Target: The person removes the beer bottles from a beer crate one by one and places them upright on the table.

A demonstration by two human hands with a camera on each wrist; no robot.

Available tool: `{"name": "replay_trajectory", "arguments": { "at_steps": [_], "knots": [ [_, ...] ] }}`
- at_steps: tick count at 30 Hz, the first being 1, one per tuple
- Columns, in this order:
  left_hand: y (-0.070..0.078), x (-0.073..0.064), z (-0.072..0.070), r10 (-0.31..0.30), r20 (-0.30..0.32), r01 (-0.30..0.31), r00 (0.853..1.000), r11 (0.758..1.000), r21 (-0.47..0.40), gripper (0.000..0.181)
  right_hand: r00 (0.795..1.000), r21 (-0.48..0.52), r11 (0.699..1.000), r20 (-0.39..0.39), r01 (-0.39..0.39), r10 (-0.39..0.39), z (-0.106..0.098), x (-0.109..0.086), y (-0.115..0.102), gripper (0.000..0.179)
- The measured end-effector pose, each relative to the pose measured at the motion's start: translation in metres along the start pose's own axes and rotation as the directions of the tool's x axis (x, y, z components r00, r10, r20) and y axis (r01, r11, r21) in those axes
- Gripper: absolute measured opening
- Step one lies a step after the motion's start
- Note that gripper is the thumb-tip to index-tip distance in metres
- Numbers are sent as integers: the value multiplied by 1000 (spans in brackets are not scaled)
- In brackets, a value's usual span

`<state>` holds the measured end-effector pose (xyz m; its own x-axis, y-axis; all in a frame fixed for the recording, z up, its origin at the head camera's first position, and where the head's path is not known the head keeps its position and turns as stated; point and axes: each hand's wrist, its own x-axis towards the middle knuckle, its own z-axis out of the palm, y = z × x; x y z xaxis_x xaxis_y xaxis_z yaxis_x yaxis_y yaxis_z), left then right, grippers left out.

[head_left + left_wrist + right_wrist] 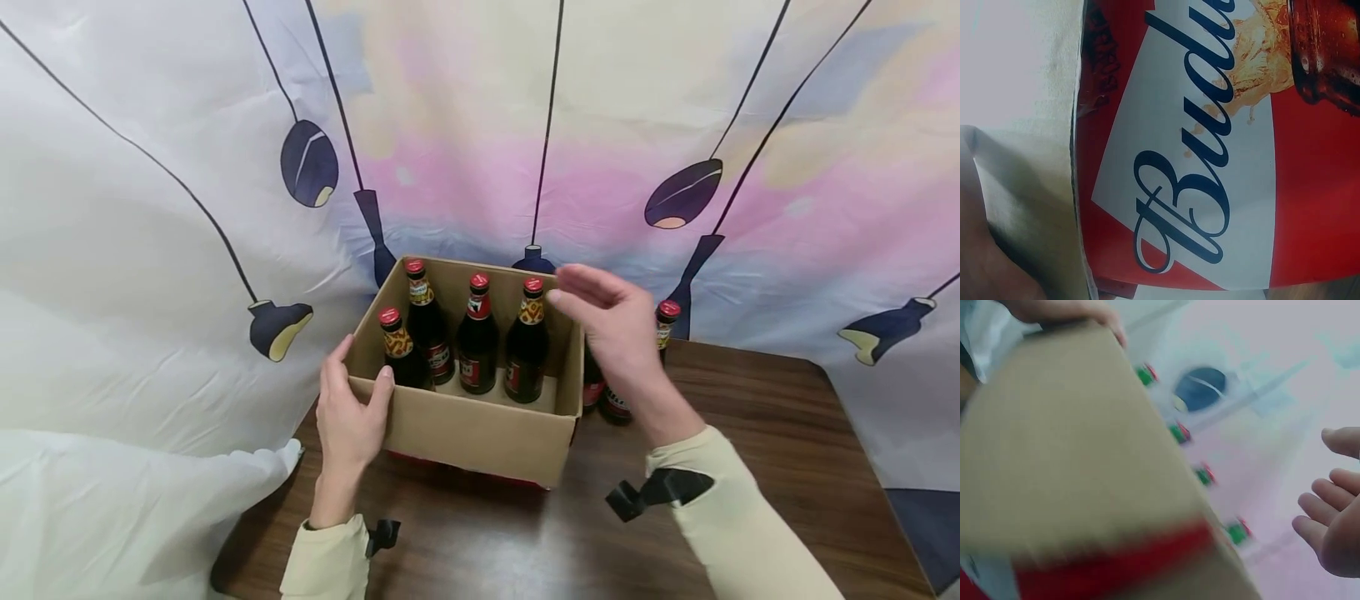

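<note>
An open cardboard beer carton (480, 433) sits on the table, its front flap folded down over a red printed side. Several dark beer bottles (477, 342) with red caps stand upright inside. My left hand (349, 425) holds the carton's front left corner, thumb over the front edge and fingers along the left side. The left wrist view has the carton's red and white lettered face (1185, 156) close up. Over the right rim hovers my right hand (611, 321), fingers loosely bent and holding nothing, beside the rightmost bottle's neck (532, 310). The right wrist view is blurred.
Two more bottles (617, 407) stand just right of the carton, partly hidden by my right hand and forearm. The brown wooden table (765, 450) reaches back to a hanging cloth (465, 100) printed with lamps. White fabric (135, 508) drapes at the left.
</note>
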<state>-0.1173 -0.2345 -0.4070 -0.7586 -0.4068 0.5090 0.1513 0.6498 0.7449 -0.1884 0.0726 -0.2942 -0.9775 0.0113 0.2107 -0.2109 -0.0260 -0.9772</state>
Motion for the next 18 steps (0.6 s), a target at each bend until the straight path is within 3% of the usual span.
{"name": "replay_trajectory", "arguments": {
  "at_steps": [7, 18],
  "knots": [
    [0, 0, 0, 1, 11, -1, 1000, 1000, -2, 69, 986, 25, 996, 144, -87, 83, 66, -7, 12, 38],
    [-1, 1, -2, 7, 19, -7, 1000, 1000, 1, 70, 958, -119, 985, 244, -122, 148, 129, -12, 26, 38]
  ]
}}
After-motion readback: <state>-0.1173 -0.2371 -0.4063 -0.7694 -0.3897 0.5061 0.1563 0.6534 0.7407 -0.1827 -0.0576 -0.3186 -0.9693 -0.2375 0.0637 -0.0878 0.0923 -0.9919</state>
